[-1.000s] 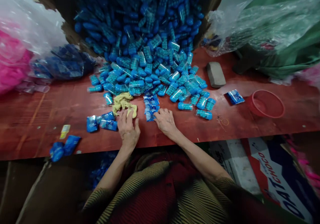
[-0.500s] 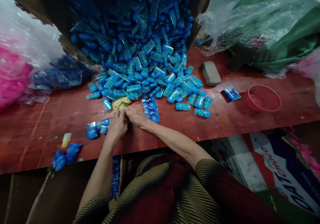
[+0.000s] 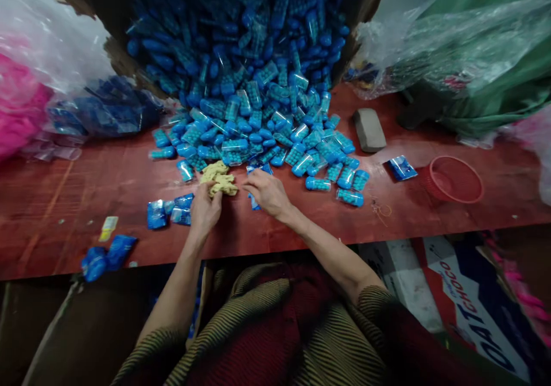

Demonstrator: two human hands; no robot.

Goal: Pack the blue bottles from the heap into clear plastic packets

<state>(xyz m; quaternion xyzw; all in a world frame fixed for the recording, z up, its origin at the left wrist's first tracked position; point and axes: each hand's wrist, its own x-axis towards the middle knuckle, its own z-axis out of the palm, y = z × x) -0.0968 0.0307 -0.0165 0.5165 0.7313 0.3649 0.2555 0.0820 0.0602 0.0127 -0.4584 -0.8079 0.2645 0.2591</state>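
Note:
A crumpled pale yellow cloth point(image 3: 218, 174) lies on the red table in front of the pile. My left hand point(image 3: 205, 209) has its fingers closed on the near edge of this cloth. Just right of it, my right hand point(image 3: 267, 192) is drawn together in a pinch above some blue printed packets point(image 3: 253, 202), which it partly covers. Whatever is between those right fingertips is too small to make out. Beyond both hands spreads a heap of clear-and-blue capsule-shaped containers point(image 3: 258, 136) filled with small blue balls.
The heap spills from a torn carton point(image 3: 373, 7). On the right are a grey block point(image 3: 369, 130), a blue packet point(image 3: 401, 168) and a red basket point(image 3: 456, 180). Leftward lie more blue packets point(image 3: 156, 214) and a yellow-white tag point(image 3: 108, 228). Plastic bags flank the table point(image 3: 142, 173).
My right hand has moved right, off the cloth and over the blue packets. My left hand stays at the cloth, which looks more spread out. The view has shifted slightly.

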